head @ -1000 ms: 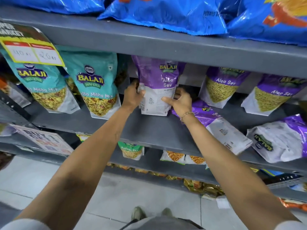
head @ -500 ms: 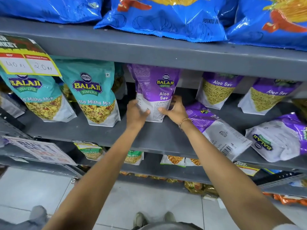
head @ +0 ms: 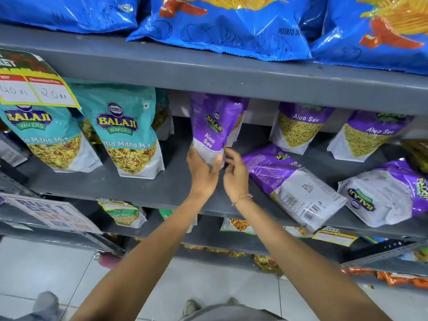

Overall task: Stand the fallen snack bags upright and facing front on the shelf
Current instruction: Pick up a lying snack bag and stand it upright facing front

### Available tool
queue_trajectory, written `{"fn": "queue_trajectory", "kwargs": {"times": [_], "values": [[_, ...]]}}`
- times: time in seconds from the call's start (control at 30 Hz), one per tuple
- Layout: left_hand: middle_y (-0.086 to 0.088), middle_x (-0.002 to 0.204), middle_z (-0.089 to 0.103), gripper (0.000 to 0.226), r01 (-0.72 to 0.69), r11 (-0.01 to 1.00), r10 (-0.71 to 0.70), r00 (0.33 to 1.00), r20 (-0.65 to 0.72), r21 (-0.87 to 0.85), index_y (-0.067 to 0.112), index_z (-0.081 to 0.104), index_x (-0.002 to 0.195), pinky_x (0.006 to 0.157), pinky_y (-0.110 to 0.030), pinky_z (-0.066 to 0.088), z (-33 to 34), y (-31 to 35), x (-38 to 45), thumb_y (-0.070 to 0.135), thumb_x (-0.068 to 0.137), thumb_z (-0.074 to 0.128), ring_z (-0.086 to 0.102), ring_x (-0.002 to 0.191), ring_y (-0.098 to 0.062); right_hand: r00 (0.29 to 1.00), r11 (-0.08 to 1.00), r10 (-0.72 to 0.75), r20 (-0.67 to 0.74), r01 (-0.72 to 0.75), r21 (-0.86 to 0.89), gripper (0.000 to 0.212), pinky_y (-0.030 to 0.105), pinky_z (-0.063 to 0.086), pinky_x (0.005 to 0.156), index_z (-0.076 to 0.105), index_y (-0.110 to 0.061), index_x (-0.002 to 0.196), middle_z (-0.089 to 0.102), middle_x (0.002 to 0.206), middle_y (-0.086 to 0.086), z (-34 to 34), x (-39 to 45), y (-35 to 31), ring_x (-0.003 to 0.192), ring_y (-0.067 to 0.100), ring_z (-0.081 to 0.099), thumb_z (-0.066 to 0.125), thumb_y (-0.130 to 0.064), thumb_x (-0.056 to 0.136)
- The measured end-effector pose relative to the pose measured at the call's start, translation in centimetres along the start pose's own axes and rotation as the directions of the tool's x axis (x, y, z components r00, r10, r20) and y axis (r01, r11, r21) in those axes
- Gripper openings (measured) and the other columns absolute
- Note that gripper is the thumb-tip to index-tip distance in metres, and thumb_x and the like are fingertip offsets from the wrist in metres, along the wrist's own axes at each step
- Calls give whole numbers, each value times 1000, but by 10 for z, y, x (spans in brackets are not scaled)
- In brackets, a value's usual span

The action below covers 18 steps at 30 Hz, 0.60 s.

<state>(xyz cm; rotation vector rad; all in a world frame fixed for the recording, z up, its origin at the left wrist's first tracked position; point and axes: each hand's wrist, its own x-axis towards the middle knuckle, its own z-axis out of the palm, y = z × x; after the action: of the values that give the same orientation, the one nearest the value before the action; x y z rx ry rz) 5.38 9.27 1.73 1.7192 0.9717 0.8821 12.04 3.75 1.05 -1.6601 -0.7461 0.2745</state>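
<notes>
A purple Aloo Sev bag [head: 214, 128] stands upright on the grey middle shelf [head: 143, 191], turned edge-on with its side panel toward me. My left hand [head: 202, 171] grips its bottom left corner. At the bottom right corner my right hand [head: 235, 176] has its fingers on the bag's edge. Just right of my hands a second purple bag [head: 291, 184] lies flat with its back label up. A third purple bag [head: 384, 195] lies fallen at the far right. Two purple bags [head: 301, 126] [head: 368, 137] stand facing front at the back.
Two teal Mitha Mix bags [head: 125, 135] [head: 44, 137] stand upright at the left. Blue chip bags [head: 222, 26] overhang the shelf above. A yellow price tag [head: 34, 89] hangs at upper left. Lower shelves hold smaller packets [head: 122, 214]. Someone's shoe [head: 46, 304] shows on the floor.
The purple bag has rotated from showing its back panel to showing its narrow side. Both hands slid down to its bottom corners.
</notes>
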Motion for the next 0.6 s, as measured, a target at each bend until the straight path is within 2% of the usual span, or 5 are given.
{"fn": "queue_trajectory", "kwargs": {"times": [0.13, 0.2, 0.3, 0.4, 0.6], "values": [[0, 141, 30, 116, 112, 980, -114, 994, 1, -167, 1, 4, 144, 107, -24, 33, -1, 3, 21, 31, 65, 85, 37, 130, -9, 994, 988, -90, -58, 81, -133, 47, 17, 41, 79, 59, -6, 112, 68, 96, 8, 2, -21, 6, 89, 22, 62, 37, 14, 76], [-9, 128, 46, 91, 79, 989, -85, 996, -38, -122, 2, 22, 124, 89, -23, 44, -2, 0, 33, 31, 65, 85, 53, 116, -21, 987, 991, -82, -142, 65, -121, 49, 22, 45, 88, 60, -4, 111, 69, 105, 11, -8, -11, 6, 96, 22, 64, 37, 17, 74], [-4, 107, 53, 73, 56, 998, -56, 998, -5, -42, 12, 25, 104, 59, -10, 37, -15, -7, 51, 36, 67, 83, 58, 94, -23, 984, 997, 3, -176, -15, -70, 37, 16, 47, 80, 58, 0, 108, 68, 105, 17, -23, 20, 6, 93, 28, 65, 41, 15, 80], [-3, 113, 57, 80, 56, 997, -47, 989, 143, -58, 11, 34, 120, 80, -13, 44, -39, -12, 69, 36, 62, 83, 57, 102, -18, 1000, 993, 29, -5, -29, -118, 28, 19, 50, 79, 56, -4, 110, 67, 106, 12, -34, 57, 7, 89, 19, 62, 58, 1, 83], [-12, 126, 60, 62, -88, 996, 81, 981, 174, 29, 7, 50, 128, 100, -41, 46, -62, -20, 87, 25, 75, 77, 55, 119, -28, 934, 984, 137, 330, -91, -151, 74, 44, 42, 106, 39, -6, 132, 50, 136, 16, -34, 100, 11, 124, 29, 49, 79, -16, 70]]}}
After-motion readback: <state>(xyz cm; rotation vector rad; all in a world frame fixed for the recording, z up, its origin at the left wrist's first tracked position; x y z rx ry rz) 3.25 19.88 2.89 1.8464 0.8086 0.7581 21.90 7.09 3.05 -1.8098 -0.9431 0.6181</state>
